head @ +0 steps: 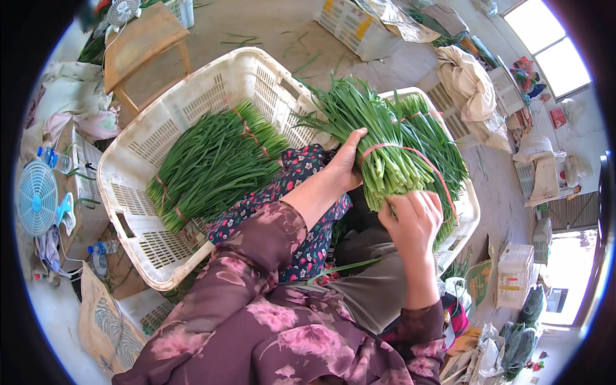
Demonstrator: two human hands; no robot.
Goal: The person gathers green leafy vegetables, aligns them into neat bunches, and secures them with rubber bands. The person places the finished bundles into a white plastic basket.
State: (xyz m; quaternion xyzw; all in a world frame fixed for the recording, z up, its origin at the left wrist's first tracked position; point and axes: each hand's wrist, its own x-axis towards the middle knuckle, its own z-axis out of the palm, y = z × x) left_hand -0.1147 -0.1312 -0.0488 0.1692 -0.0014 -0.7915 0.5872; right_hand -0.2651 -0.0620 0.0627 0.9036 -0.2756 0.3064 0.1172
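Observation:
My left hand [347, 161] is closed around a thick bunch of green leafy stalks, like garlic chives [370, 125], held over my lap with cut ends towards me. A pink band [385, 146] runs around the bunch, and a loose length of it hangs at the right. My right hand [415, 216] is at the cut ends, fingers curled; whether it grips a stalk is hidden. More banded bunches [216, 163] lie in the large white plastic crate [159, 276] at the left. Other bunches [421, 120] lie in a second white crate [469, 207] at the right, partly behind the held bunch.
A wooden stool [144, 43] stands beyond the left crate. At the far left are a blue fan [37, 197] and plastic bottles [60, 160]. Another crate [349, 31] stands at the top, and a beige sack [467, 82] at the upper right. Loose leaves lie on the floor.

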